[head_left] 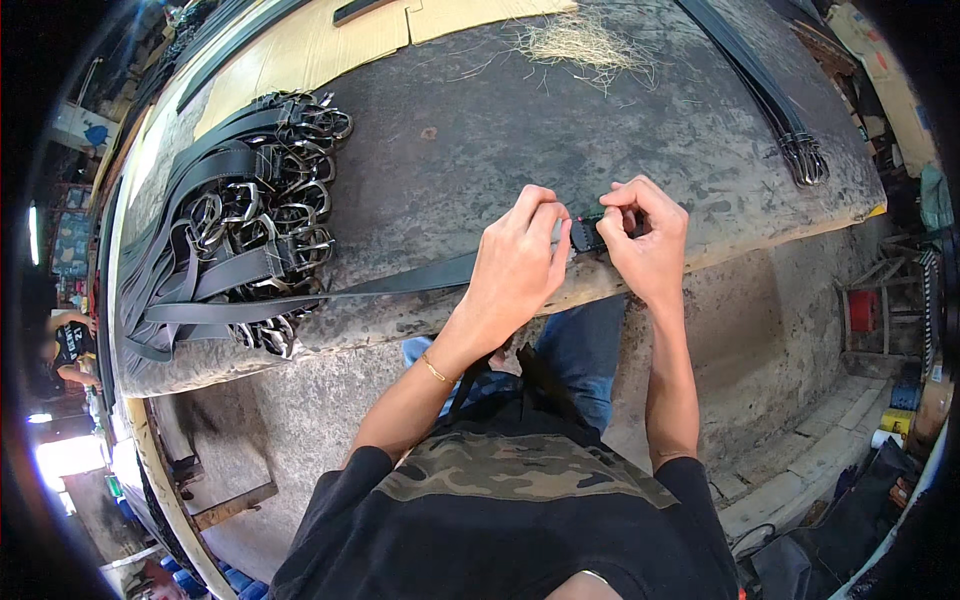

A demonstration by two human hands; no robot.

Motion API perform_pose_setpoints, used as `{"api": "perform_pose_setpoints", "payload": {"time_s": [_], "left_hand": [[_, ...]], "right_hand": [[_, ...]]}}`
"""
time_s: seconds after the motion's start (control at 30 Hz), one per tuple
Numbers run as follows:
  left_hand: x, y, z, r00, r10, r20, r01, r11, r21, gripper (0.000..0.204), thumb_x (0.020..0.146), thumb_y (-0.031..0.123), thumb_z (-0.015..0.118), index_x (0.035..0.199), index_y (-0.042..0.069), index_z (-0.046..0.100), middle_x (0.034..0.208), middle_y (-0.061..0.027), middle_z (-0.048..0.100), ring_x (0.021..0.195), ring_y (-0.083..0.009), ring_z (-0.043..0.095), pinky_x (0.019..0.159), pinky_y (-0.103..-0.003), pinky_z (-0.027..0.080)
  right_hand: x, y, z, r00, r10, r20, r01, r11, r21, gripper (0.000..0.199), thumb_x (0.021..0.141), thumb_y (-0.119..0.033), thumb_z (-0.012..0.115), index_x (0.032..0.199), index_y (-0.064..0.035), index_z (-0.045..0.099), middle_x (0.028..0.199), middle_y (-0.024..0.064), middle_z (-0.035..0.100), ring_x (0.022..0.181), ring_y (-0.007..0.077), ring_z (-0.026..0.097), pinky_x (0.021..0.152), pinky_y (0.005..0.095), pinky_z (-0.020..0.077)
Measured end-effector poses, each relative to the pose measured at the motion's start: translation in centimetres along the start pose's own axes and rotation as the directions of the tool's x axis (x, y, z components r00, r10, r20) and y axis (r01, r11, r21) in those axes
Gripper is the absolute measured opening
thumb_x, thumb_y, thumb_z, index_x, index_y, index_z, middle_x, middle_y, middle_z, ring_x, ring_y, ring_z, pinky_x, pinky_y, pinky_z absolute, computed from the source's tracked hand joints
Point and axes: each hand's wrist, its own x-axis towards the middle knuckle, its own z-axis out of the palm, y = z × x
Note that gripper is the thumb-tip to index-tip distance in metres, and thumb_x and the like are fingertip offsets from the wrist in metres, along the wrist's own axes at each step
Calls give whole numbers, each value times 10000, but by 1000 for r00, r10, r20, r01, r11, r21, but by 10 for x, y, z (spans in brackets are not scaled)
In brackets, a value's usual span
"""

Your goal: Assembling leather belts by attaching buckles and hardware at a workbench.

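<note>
We find both hands pinching one black belt end point(588, 233) at the bench edge, left hand point(518, 262) and right hand point(648, 235) gripping either side. The strap trails leftward: limp, light; best held near its stiffer end.

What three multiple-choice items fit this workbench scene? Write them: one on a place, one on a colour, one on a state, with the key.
1. Where does the pile of buckled belts lie on the stone workbench?
A. At its left end
B. At its right end
C. Under it

2. What colour is the belt strap that runs toward the hands?
A. White
B. Black
C. Red

3. How do the left hand and right hand stand?
A. Both flat on the bench
B. One in a pocket
C. Both pinching the strap's end

Key: A, the heap sits by the left rim; B, the strap is dark black; C, the fingers of both close on the strap's end at the near edge.
</note>
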Motion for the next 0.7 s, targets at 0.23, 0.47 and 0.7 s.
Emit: {"api": "perform_pose_setpoints", "payload": {"time_s": [0.23,0.47,0.7], "left_hand": [[13,1,-9,997,-60,-46,56,995,-81,71,862,46,666,905,-1,634,940,-152,634,714,-351,637,683,-420,519],[110,-8,-13,998,-40,38,32,982,186,133,837,59,607,928,-15,669,993,-227,681,934,-432,651,794,-490,520],[55,11,-11,884,215,416,-223,974,-31,335,793,191,735,1077,14,715,1208,-172,659,956,-374,682,875,-450,547]], "right_hand": [[-2,5,-3,964,221,-149,-162,929,333,55,862,54,616,864,11,649,775,-6,597,643,68,515,612,233,449],[4,17,-15,878,442,-186,-102,551,828,98,951,-1,538,992,29,621,758,11,507,687,81,490,958,482,554],[7,24,-25,792,584,-179,-7,302,953,127,962,-55,553,1059,19,591,783,28,496,716,100,471,998,518,510]]}}
